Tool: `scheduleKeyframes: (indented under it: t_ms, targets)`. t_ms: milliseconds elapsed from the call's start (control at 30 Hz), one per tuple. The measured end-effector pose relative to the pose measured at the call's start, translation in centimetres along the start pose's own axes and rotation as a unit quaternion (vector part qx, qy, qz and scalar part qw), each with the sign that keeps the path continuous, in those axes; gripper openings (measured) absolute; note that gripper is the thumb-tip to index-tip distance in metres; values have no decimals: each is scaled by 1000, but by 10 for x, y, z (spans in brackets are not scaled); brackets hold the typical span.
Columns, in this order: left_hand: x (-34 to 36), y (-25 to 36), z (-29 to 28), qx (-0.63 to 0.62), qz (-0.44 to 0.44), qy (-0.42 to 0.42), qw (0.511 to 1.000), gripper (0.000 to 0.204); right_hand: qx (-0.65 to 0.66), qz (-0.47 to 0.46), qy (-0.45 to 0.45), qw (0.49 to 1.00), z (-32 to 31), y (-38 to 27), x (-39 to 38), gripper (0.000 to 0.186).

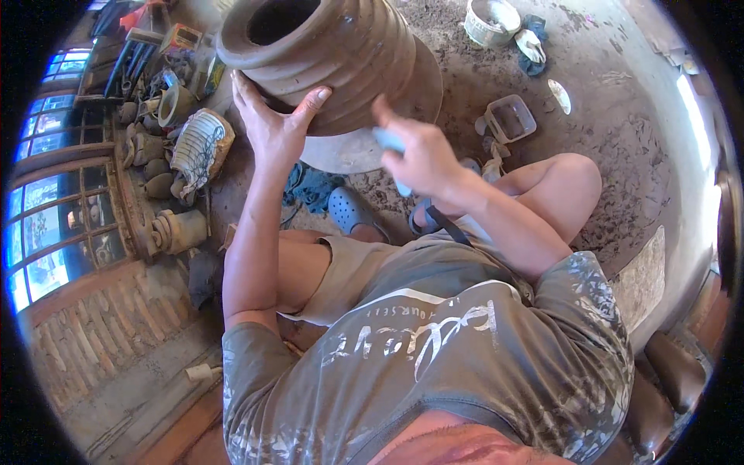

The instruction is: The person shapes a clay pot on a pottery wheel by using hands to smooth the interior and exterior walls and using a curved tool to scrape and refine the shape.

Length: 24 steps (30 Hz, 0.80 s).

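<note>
A large brown clay pot (364,66) with ridged walls is at the far middle of the scene, straight ahead of the seated person, above a pale round disc (345,153). Its dark mouth shows toward the far left. The left hand (275,128) touches the pot's near left side just below the rim, fingers spread, thumb against the clay. The right hand (425,155), blurred, is near the wall on the right, fingers closed around a pale blue tool (389,140); whether the tool touches the clay, I cannot tell. A clear plastic container (512,118) sits on the floor to the right, a white tub (491,22) farther off. Dark blue cloth (311,188) lies nearer, beside a blue sandal (349,208).
</note>
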<state>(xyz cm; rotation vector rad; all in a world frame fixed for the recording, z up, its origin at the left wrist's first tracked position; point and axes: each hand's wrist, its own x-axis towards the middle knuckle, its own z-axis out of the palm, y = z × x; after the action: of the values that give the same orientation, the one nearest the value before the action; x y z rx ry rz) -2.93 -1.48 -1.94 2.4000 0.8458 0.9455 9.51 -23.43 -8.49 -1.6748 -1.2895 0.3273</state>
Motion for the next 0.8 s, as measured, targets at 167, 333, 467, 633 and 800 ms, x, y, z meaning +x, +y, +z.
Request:
scheduleKeyframes:
  t_ms: [167, 333, 467, 633, 800]
  targets:
    - [2, -3, -9, -36, -4, -5, 999, 141, 109, 6, 72, 991, 6, 7, -14, 63]
    - [13, -26, -14, -47, 35, -19, 998, 140, 401, 201, 64, 892, -44, 40, 27, 61]
    - [14, -21, -7, -41, 31, -25, 998, 141, 322, 196, 25, 926, -53, 44, 31, 63]
    - [9, -17, -10, -22, 24, -20, 999, 140, 224, 194, -225, 928, -74, 24, 14, 55]
    - [2, -3, -11, 25, 1, -5, 1000, 137, 320, 286, 15, 903, -55, 75, -21, 50]
